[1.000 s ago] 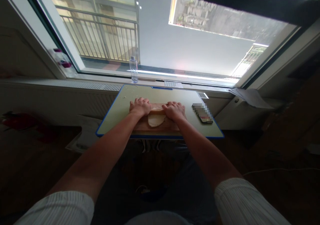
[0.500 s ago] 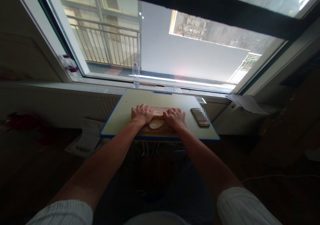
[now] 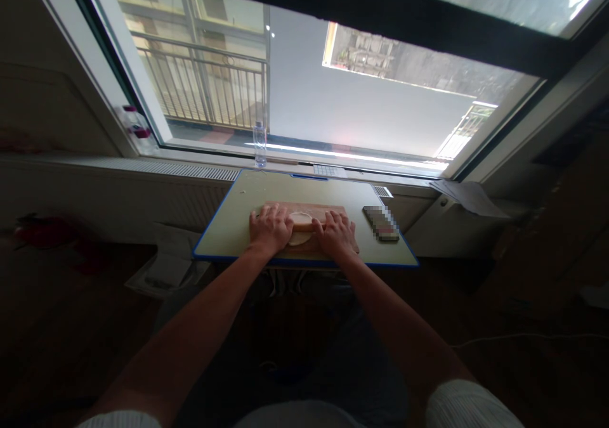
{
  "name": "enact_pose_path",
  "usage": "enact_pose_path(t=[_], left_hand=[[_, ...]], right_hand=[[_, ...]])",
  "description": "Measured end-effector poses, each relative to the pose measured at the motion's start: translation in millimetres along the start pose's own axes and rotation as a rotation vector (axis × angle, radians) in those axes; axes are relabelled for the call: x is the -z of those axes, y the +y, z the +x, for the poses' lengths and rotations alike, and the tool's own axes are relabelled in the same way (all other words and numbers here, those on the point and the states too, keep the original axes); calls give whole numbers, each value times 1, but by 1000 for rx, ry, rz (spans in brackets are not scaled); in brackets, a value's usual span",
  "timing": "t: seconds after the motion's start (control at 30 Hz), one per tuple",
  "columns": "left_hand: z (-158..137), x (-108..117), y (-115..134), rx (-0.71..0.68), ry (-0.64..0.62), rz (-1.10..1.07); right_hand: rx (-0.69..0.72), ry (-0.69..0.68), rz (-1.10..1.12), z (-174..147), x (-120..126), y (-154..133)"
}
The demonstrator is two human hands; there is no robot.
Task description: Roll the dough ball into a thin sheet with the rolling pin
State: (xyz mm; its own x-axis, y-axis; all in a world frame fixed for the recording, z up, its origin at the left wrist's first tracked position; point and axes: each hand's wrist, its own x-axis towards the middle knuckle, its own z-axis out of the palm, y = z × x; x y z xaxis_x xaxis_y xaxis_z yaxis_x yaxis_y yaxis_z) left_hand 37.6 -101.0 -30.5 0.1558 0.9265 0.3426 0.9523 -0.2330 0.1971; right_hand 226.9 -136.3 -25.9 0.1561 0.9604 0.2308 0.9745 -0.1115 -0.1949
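Window (image 3: pixel 304 85); below it, the table (image 3: pixel 304 188), with the board (image 3: pixel 328 209) along its near edge. Over the board, the left hand (image 3: pixel 271 228) and right hand (image 3: pixel 337 233), the fingers of each curled closed around an end of the pin (image 3: pixel 303 227). Dough (image 3: pixel 301 217), flat, on the board between the hands, the pin across it.

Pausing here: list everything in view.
rolling pin: 1, tan, under both hands
dough: 1, cream, beneath the pin
board: 1, brown, on the table
table: 1, pale green with blue edge, centre
pixelated object: 1, dark, table's right side
bottles: 2, clear, windowsill
papers: count unclear, white, right of table
window: 1, dark frame, beyond table
unclear item: 1, red, far left
cable: 1, white, right floor
sleeves: 2, white, bottom
left hand: 1, bare, pin's left
right hand: 1, bare, pin's right
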Motion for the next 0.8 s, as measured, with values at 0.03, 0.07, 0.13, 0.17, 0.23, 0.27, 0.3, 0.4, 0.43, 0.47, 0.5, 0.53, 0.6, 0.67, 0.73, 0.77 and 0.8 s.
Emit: enact_pose_path(t=[0.03, 0.07, 0.13, 0.17, 0.23, 0.27, 0.3, 0.4, 0.43, 0.47, 0.5, 0.53, 0.6, 0.67, 0.73, 0.77, 0.8], left_hand=[[-3, 0, 0, 1, 5, -5], [-7, 0, 0, 2, 9, -10], [-14, 1, 0, -4, 19, -22], [-17, 2, 0, -10, 27, -28], [-25, 4, 1, -23, 44, -39], [-29, 4, 1, -28, 53, -42], [-32, 5, 1, -31, 60, -45], [-42, 6, 1, -33, 71, -55], [-45, 6, 1, -36, 74, -61], [-48, 6, 1, -42, 77, -67], [-51, 6, 0, -48, 79, -72], [-54, 6, 0, -55, 78, -76], [-59, 6, -2, -65, 72, -80], [-65, 6, -2, -74, 68, -82], [-71, 6, -3, -86, 75, -90], [-73, 6, -3, -91, 78, -97], [-75, 6, -3, -93, 78, -103]], right_hand=[[-4, 8, -1, -3, -2, 1], [-7, 17, -3, -5, -3, 1], [-11, 32, -6, -12, -6, 3], [-12, 40, -7, -15, -7, 3], [-9, 57, -9, -23, -9, 4], [-6, 66, -10, -26, -10, 5], [-3, 76, -11, -31, -11, 6], [6, 105, -19, -43, -15, 9], [8, 114, -25, -47, -16, 11], [11, 122, -30, -51, -18, 12], [14, 132, -35, -54, -19, 13], [16, 141, -37, -58, -20, 13], [16, 155, -34, -64, -22, 14], [15, 166, -30, -71, -24, 13], [13, 169, -35, -78, -26, 13], [14, 168, -41, -81, -26, 12], [14, 163, -48, -84, -26, 12]])
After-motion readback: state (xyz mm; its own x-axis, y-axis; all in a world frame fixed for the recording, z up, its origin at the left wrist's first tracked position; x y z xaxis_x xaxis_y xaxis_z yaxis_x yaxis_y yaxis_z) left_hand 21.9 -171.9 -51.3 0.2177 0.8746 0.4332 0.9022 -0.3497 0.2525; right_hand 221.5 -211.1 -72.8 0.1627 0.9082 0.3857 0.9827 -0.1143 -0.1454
